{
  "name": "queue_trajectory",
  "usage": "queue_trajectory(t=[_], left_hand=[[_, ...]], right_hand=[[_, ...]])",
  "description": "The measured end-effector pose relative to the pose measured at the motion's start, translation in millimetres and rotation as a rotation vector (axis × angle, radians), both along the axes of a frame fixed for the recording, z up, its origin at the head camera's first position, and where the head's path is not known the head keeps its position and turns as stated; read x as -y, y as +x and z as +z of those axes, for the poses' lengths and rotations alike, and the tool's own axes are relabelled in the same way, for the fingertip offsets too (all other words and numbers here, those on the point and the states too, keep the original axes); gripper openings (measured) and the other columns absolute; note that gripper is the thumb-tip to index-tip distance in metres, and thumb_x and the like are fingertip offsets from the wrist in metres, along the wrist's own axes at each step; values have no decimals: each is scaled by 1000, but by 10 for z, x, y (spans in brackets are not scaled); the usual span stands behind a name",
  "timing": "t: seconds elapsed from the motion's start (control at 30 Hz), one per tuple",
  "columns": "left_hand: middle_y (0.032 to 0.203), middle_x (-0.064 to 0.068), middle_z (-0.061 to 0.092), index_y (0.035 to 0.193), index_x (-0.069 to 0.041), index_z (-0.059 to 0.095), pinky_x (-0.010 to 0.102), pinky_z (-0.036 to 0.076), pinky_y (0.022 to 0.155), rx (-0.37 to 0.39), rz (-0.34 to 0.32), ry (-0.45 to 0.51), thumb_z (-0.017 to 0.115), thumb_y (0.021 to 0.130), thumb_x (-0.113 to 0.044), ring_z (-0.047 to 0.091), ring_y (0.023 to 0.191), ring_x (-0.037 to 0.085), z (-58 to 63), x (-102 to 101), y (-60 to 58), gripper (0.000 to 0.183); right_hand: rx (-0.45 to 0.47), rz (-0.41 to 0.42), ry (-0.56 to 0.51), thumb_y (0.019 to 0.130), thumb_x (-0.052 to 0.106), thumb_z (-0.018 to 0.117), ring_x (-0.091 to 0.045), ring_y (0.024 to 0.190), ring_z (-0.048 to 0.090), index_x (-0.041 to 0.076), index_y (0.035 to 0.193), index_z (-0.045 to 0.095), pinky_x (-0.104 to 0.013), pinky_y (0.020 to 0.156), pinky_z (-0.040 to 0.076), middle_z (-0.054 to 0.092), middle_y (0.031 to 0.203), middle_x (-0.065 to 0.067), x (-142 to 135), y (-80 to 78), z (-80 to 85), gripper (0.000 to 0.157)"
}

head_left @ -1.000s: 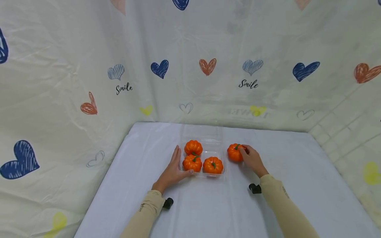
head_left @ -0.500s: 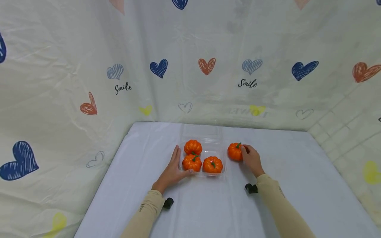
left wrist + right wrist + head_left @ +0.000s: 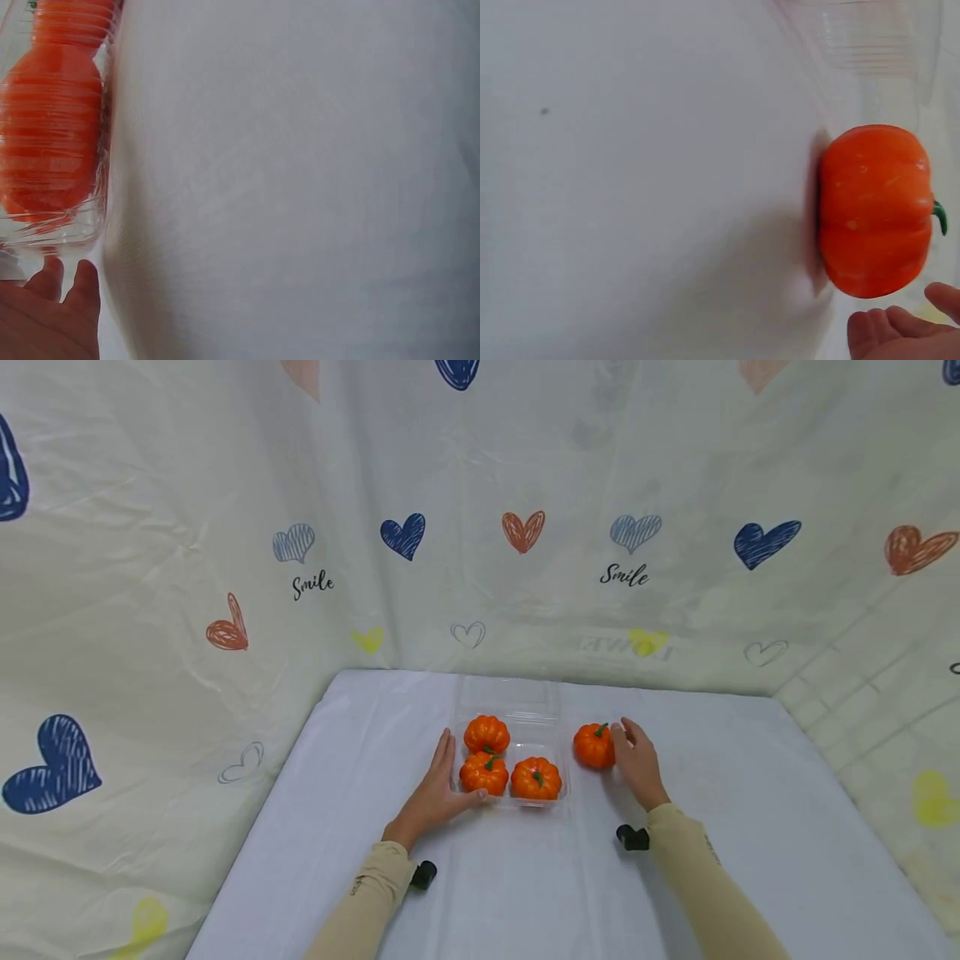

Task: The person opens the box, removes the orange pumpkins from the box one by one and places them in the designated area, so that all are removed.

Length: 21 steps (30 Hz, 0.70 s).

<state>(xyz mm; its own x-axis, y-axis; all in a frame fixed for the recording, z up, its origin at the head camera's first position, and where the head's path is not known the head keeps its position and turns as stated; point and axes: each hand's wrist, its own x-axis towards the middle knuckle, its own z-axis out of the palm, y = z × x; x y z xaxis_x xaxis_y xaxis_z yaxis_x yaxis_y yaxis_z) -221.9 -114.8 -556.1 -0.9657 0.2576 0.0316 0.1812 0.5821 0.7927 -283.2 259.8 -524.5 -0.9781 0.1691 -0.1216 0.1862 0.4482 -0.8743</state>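
Note:
A clear plastic clamshell box (image 3: 534, 748) lies with its lid folded back on the white table. Several small orange toy pumpkins are here: one at the box's back left (image 3: 486, 734), one at its front left (image 3: 483, 773), one at its front right (image 3: 536, 778). My left hand (image 3: 433, 795) rests along the box's left side, fingers straight, thumb at the front rim. Another pumpkin (image 3: 874, 214) with a green stem sits on the cloth right of the box. Fingers extended, my right hand (image 3: 637, 765) is beside that pumpkin; the right wrist view shows a small gap between them.
White cloth covers the table (image 3: 510, 893). Behind it hangs a pale curtain (image 3: 555, 602) printed with hearts and "Smile". A small black wrist camera sticks out from the left sleeve (image 3: 367, 885) and another from the right sleeve (image 3: 693, 860).
My right hand's fingers have come off the pumpkin beside the box and spread, moving slightly right. That pumpkin stays where it was. My left hand and the box have not moved.

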Motion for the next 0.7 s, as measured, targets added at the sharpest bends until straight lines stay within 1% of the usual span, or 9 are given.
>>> queue_trajectory(t=[0.13,0.27,0.33,0.4,0.53,0.7], left_hand=[[179,-2,-11,172,-6,3,54,19,128,0,-2,9,76,90,-67,3,164,25,0,-1,-2,126],[179,-3,-11,172,-6,3,54,20,128,5,-1,13,77,89,-67,3,164,25,5,-1,2,126],[179,-1,-11,172,-5,4,55,20,128,-1,-2,17,77,90,-66,3,164,26,6,4,4,126],[180,-1,-10,172,-5,4,56,21,127,-6,-2,22,78,90,-65,4,164,27,9,6,8,125],[180,-1,-9,172,-5,5,57,21,127,-8,-2,30,78,90,-63,5,164,28,2,7,4,124],[179,-2,-10,172,-6,5,58,22,127,-2,0,27,78,90,-65,6,164,28,-5,2,0,125]], right_hand=[[-57,18,-49,115,46,41,-40,161,19,4,171,20,-58,126,25,20,176,-20,0,14,79,72],[-132,61,-96,114,47,45,-36,163,14,3,171,19,-55,128,19,17,177,-18,-4,23,144,76],[-157,90,-109,113,48,47,-35,163,12,3,171,19,-54,129,17,15,177,-17,3,31,174,78],[-166,105,-117,113,48,48,-34,163,10,4,171,18,-54,129,17,13,178,-16,21,36,203,79],[-160,116,-100,113,50,48,-34,164,8,7,172,17,-54,128,18,10,179,-14,69,56,265,80],[-176,137,-95,113,48,49,-34,164,9,8,172,17,-55,128,19,9,179,-12,123,120,346,78]])
